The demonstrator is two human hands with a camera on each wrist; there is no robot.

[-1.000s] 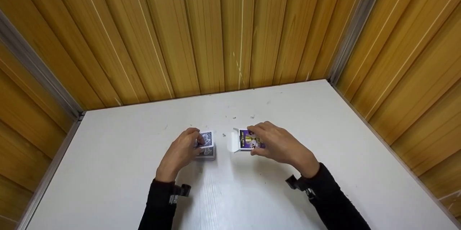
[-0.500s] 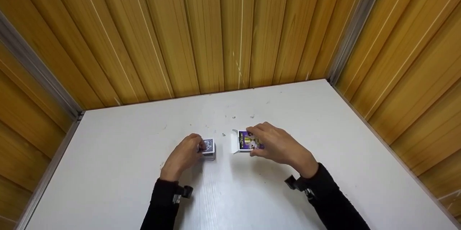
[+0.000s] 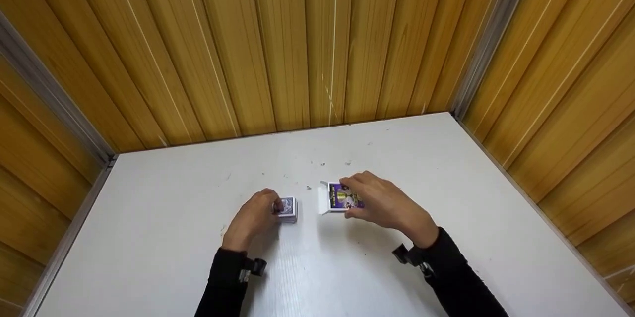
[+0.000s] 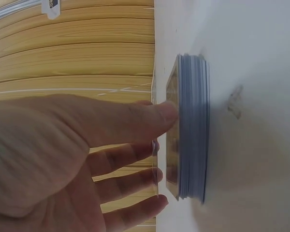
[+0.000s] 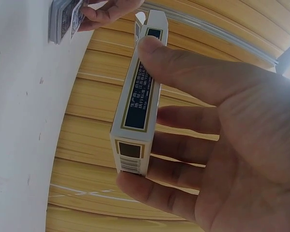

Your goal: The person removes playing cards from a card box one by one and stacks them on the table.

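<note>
A thick deck of playing cards with blue-patterned backs lies on the white table. My left hand pinches a thin playing card close over the deck, and in the left wrist view the thumb tip is right at the deck's top edge. To the right, my right hand grips a card box by its long sides, thumb on the near side and fingers on the far side. The box has a purple and gold front and white edges. Its end flap stands open toward the deck.
Yellow wood-patterned panels wall the table at the back and both sides, with grey metal posts at the corners. Small dark marks dot the table behind the deck and box. Each wrist carries a black camera mount.
My left hand has come down and slightly right, bringing the raised card from behind the deck to close over it. The right hand holds the box almost still.
</note>
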